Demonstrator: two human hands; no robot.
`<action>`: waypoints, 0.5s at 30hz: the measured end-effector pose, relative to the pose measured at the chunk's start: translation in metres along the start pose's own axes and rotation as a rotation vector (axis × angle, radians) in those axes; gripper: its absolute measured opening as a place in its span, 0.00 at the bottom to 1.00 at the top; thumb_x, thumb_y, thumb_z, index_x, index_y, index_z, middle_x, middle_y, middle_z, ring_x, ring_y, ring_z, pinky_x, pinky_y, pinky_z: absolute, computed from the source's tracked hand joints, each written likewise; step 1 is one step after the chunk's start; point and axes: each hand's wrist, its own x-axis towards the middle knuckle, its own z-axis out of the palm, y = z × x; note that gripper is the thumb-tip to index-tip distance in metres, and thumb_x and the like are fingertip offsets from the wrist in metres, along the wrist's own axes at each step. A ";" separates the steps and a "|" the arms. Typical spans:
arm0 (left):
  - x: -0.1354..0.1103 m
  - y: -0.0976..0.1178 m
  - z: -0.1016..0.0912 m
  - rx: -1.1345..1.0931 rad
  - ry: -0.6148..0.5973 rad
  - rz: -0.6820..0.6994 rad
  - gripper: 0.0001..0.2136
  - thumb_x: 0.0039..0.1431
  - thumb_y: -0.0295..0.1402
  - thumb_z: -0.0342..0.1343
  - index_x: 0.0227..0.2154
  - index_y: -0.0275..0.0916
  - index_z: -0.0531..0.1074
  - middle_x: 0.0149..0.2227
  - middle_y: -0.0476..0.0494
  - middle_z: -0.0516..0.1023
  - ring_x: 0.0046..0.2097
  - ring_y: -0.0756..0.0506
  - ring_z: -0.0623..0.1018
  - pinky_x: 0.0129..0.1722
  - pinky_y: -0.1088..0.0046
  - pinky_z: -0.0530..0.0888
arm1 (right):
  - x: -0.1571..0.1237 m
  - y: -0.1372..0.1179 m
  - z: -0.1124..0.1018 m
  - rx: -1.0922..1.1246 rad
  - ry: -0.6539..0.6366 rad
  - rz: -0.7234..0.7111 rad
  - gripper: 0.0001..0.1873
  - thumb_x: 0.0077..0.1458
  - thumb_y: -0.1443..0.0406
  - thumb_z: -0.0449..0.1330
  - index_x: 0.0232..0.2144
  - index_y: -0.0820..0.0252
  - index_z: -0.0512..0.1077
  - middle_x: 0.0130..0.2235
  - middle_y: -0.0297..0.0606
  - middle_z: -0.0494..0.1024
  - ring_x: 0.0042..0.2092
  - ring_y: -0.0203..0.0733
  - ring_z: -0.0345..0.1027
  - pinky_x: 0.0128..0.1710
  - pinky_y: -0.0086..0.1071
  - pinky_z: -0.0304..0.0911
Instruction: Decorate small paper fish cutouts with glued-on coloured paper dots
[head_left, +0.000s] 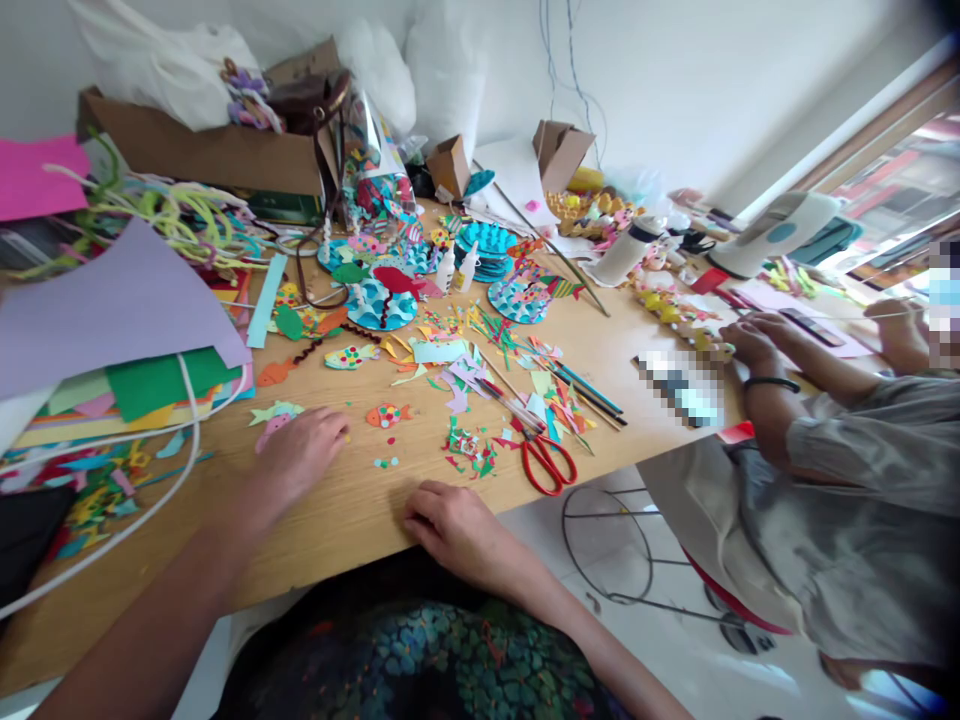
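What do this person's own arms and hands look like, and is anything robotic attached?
Nothing robotic shows. The left hand and right hand are ordinary human hands, with no gloves, rings or watch that I can see. Both forearms are bare, with no sleeves, markings or attached cables in view. Below them shows dark clothing with a blue-green floral pattern.

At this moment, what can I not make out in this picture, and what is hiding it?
In the head view:
Pink cutout: partly covered by the left hand.
Right hand: curled, so its palm is hidden; I cannot tell whether it holds anything.
Pixelated item: masked by blocks, so its kind is unclear.
Black item: cut off by the left edge.
Long box: front wall and white bag hide its inside.
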 end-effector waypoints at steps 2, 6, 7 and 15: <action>0.000 0.005 0.000 0.015 0.004 -0.011 0.08 0.53 0.30 0.45 0.27 0.41 0.70 0.33 0.45 0.76 0.38 0.44 0.73 0.38 0.68 0.67 | 0.000 0.000 0.000 0.005 -0.003 0.002 0.06 0.56 0.68 0.52 0.28 0.62 0.68 0.30 0.35 0.70 0.32 0.32 0.62 0.32 0.24 0.55; 0.002 0.012 -0.005 0.054 -0.056 -0.005 0.08 0.52 0.27 0.44 0.25 0.41 0.68 0.32 0.45 0.74 0.38 0.44 0.72 0.37 0.68 0.66 | 0.001 0.000 0.001 0.010 0.002 -0.003 0.06 0.56 0.69 0.52 0.29 0.62 0.68 0.31 0.36 0.71 0.32 0.32 0.62 0.33 0.24 0.56; 0.003 0.013 -0.007 0.058 -0.071 0.003 0.09 0.52 0.26 0.43 0.24 0.41 0.67 0.32 0.45 0.74 0.38 0.44 0.72 0.36 0.68 0.66 | 0.001 0.001 0.002 0.011 0.002 -0.004 0.06 0.56 0.69 0.52 0.29 0.62 0.69 0.31 0.36 0.71 0.32 0.33 0.62 0.33 0.24 0.56; 0.004 0.009 -0.010 -0.039 -0.055 -0.033 0.07 0.51 0.28 0.43 0.23 0.41 0.66 0.30 0.46 0.72 0.37 0.44 0.71 0.35 0.68 0.65 | 0.007 0.007 -0.003 0.161 0.085 0.011 0.06 0.52 0.72 0.53 0.27 0.62 0.69 0.29 0.35 0.71 0.31 0.32 0.63 0.32 0.24 0.56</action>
